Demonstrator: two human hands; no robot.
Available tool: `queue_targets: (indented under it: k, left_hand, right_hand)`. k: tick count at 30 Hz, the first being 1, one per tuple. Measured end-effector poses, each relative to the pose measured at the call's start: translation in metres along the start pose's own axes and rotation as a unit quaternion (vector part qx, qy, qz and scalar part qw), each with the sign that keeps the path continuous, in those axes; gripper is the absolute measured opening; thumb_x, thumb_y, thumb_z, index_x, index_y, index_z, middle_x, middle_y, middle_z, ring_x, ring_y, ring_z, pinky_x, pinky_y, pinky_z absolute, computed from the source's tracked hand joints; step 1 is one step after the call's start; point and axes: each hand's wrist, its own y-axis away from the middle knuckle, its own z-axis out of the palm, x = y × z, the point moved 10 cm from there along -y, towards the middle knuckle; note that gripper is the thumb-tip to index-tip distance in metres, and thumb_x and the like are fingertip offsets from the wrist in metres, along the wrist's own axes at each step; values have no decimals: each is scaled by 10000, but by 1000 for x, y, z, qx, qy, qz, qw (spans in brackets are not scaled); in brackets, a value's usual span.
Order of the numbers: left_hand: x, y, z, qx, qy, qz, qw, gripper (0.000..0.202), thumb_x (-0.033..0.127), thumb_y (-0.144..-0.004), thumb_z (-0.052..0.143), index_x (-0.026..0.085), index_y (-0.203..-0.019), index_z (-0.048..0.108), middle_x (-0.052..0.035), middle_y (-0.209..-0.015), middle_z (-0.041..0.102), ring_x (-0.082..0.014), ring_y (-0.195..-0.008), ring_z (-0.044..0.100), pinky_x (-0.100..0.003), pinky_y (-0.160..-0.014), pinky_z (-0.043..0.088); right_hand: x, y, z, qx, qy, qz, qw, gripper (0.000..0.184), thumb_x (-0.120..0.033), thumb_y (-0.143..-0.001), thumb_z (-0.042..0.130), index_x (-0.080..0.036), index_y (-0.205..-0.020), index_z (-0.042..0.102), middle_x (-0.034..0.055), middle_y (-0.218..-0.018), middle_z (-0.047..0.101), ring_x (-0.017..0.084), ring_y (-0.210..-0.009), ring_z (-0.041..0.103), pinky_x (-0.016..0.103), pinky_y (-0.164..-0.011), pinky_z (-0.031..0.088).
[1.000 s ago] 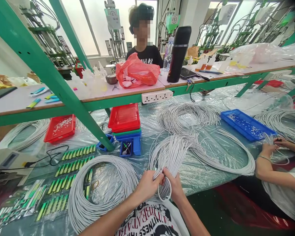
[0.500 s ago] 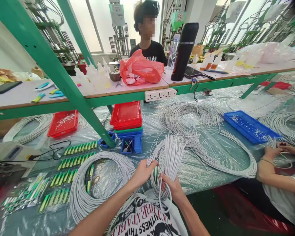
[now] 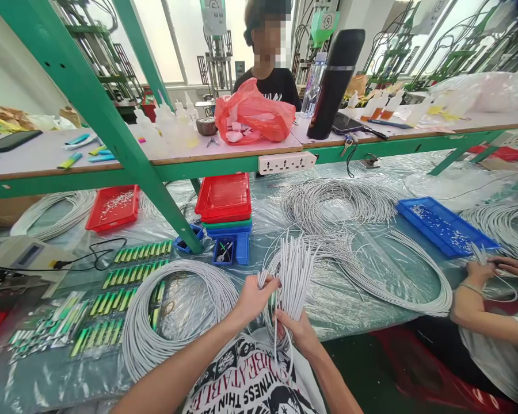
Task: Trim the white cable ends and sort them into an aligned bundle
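A thick bundle of white cables (image 3: 296,276) stands up in front of my body, its cut ends fanned out at the top. Around its lower part, my right hand (image 3: 294,326) is closed. Just left of it, my left hand (image 3: 255,296) pinches a few cable ends together, apart from the main bundle. A strip of green shows between the two hands; I cannot make out what it is. Beside my left forearm lies a large coil of white cable (image 3: 138,322). Behind the bundle, more loops of cable (image 3: 336,201) spread over the table.
Stacked red trays (image 3: 223,195) and a small blue bin (image 3: 223,251) stand ahead. Rows of green-yellow tubes (image 3: 112,305) lie left. A green shelf post (image 3: 168,213) slants down to the table. A blue tray (image 3: 446,227) sits right, near a co-worker's hands (image 3: 486,270). Another person stands behind the shelf.
The bundle and my right hand have shifted slightly left, closer to my left hand. My left hand still pinches its cable ends. The camera view has moved a little.
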Motion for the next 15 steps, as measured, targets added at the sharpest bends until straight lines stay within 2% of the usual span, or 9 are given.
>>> queue_targets:
  k: [3, 6, 12, 15]
  left_hand:
    - [3, 2, -5, 26, -19, -11, 999, 402, 464, -868, 524, 116, -720, 661, 3, -618, 554, -132, -610, 484, -236, -609, 371]
    - [6, 4, -6, 37, -28, -9, 999, 447, 491, -888, 483, 112, -720, 651, -10, -638, 576, -141, -622, 512, -236, -603, 385]
    - [-2, 7, -3, 57, -9, -22, 998, 447, 533, -887, 468, 140, -687, 544, 24, -575, 483, -98, -492, 440, -201, -464, 330]
    - [-7, 8, 1, 55, -6, -32, 998, 445, 547, -898, 440, 159, -688, 496, 42, -540, 432, -89, -433, 411, -197, -417, 295]
  right_hand:
    - [2, -1, -2, 22, -6, -6, 1000, 393, -529, -735, 725, -154, -680, 621, -19, -429, 497, 119, -402, 451, 245, -430, 355]
    - [3, 0, -4, 45, 3, -11, 999, 416, -549, -718, 729, -140, -712, 656, -8, -437, 518, 118, -386, 445, 246, -418, 345]
    - [1, 0, -1, 75, 12, -10, 997, 410, -557, -713, 730, -154, -723, 658, 5, -451, 551, 129, -384, 459, 257, -418, 370]
    - [-5, -2, 2, 83, 21, -32, 996, 396, -536, -737, 717, -170, -622, 618, 13, -444, 558, 140, -398, 484, 268, -445, 402]
